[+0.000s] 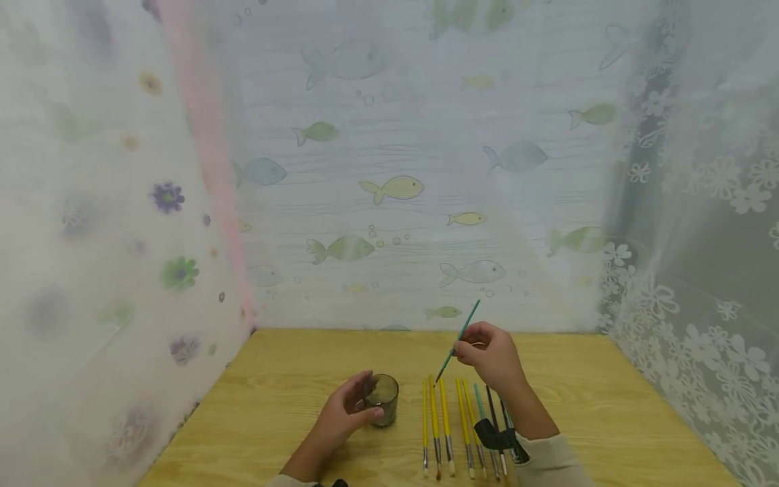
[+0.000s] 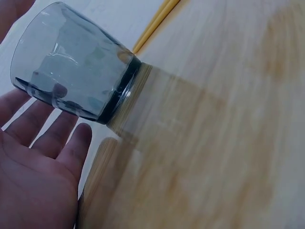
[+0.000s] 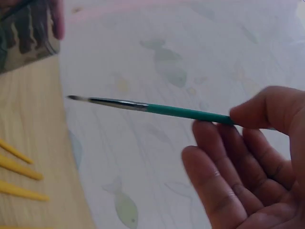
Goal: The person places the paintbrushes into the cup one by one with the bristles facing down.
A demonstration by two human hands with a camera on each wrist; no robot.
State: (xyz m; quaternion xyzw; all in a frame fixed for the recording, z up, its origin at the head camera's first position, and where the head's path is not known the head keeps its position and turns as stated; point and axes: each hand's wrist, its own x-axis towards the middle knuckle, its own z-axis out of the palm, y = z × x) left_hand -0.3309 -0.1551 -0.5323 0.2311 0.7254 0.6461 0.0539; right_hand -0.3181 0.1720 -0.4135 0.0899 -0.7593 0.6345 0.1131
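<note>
My left hand [image 1: 339, 416] is wrapped around a smoky, see-through glass [image 1: 387, 399] that stands upright on the table. The thumb lies along the near side, while the fingers [image 2: 40, 121] reach along the other side in the left wrist view. Between thumb and fingertips, my right hand [image 1: 498, 357] pinches a thin green-handled paintbrush [image 3: 178, 112]. Its dark bristle tip points down toward the table, above the row of brushes. In the right wrist view, the metal ferrule and narrow tip show clearly, and part of the glass [image 3: 28, 40] appears at upper left.
Several yellow-handled paintbrushes [image 1: 444, 412] lie side by side, bristles toward me. Green and dark-handled brushes [image 1: 491, 406] lie to their right, partly under my right wrist strap. Behind the wooden table [image 1: 292, 365] hangs a fish-print curtain [image 1: 395, 257], with patterned sheets at both sides.
</note>
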